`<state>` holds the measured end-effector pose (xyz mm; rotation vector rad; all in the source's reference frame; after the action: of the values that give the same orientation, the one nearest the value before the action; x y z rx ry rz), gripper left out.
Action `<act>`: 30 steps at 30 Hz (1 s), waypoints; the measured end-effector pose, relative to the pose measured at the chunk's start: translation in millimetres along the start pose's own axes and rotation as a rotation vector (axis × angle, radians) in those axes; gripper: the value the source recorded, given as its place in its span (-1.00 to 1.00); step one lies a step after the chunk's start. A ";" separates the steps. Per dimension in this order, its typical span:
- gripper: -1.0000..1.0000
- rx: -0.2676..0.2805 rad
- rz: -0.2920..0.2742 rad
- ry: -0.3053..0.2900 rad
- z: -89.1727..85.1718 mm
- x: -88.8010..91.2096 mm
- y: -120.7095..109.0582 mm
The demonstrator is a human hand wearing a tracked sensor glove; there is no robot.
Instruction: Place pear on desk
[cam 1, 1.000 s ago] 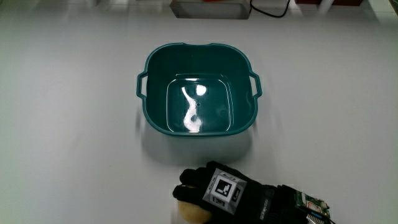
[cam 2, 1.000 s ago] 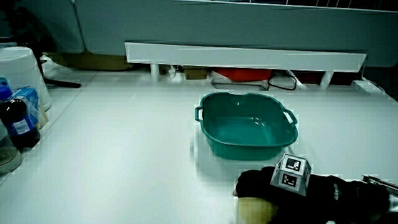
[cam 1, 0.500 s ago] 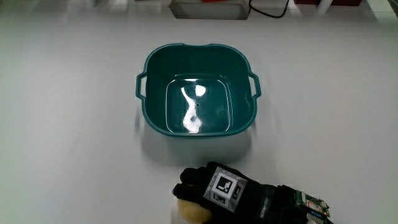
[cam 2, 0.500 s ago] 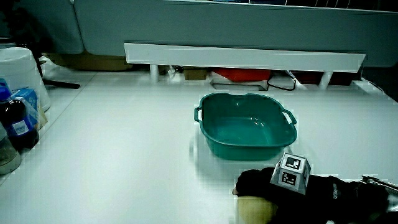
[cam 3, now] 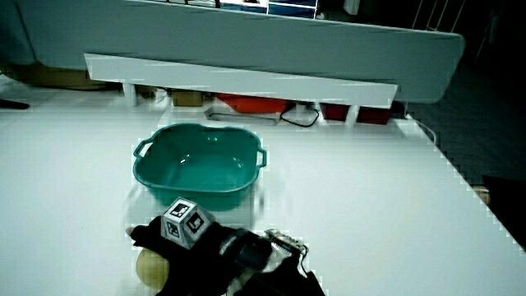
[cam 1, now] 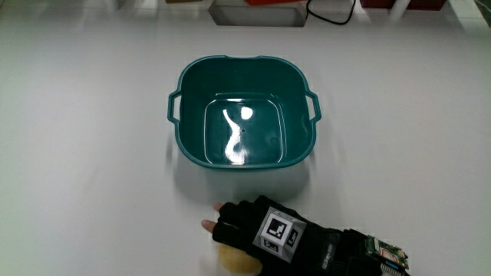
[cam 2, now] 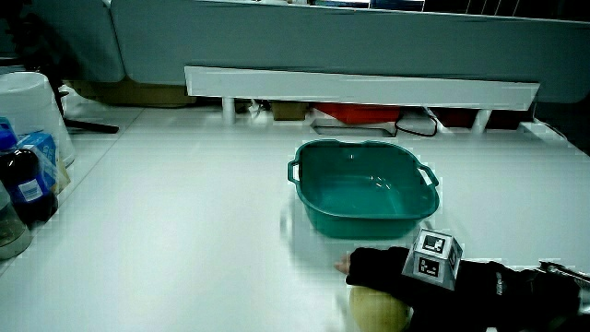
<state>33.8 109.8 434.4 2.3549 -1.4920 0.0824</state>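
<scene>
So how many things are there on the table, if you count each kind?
Teal tubs: 1
Pears: 1, under the hand
Bottles at the table's edge: 1 dark one seen clearly; more things stand beside it that I cannot sort
White buckets: 1
Total: 4

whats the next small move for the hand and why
Probably lift the hand straight up off the pear. The pear already looks to be resting on the table, nearer the person than the basin, and the fingers are spread over it.
</scene>
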 end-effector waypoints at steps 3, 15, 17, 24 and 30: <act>-0.89 0.033 -0.007 0.067 3.5 2.3 -1.9; -1.00 -0.004 -0.112 0.318 34.7 38.9 -26.6; -1.00 -0.015 -0.142 0.325 39.1 47.2 -32.4; -1.00 -0.132 -0.286 0.215 39.2 73.1 -63.5; -1.00 -0.046 -0.375 0.200 3.7 86.6 -108.1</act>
<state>167.5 75.2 422.9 2.4625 -0.9354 0.1798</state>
